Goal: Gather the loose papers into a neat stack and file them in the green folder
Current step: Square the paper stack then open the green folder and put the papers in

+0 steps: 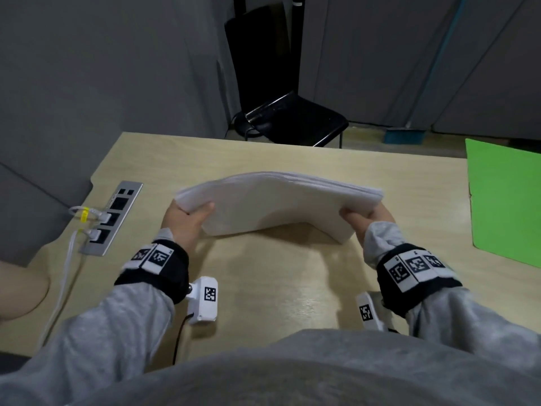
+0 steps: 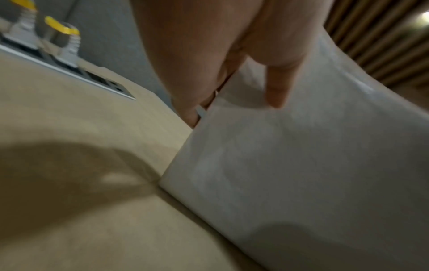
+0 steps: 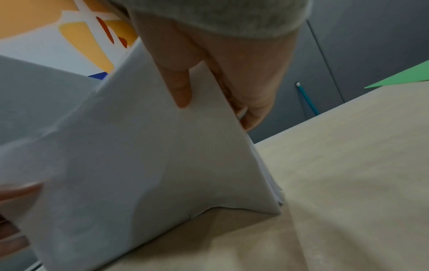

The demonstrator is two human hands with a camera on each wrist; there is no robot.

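A stack of white papers stands on its lower edge on the wooden table, bowed upward in the middle. My left hand grips the stack's left end, thumb on the near face. My right hand grips its right end the same way. In the left wrist view the thumb lies on the paper stack. In the right wrist view the thumb presses the paper stack, whose corner touches the table. The green folder lies flat at the table's right edge, apart from the papers.
A metal socket panel with white plugs and cables sits in the table's left side. A black chair stands beyond the far edge. Grey partitions surround the table. Someone's arm shows at the left edge.
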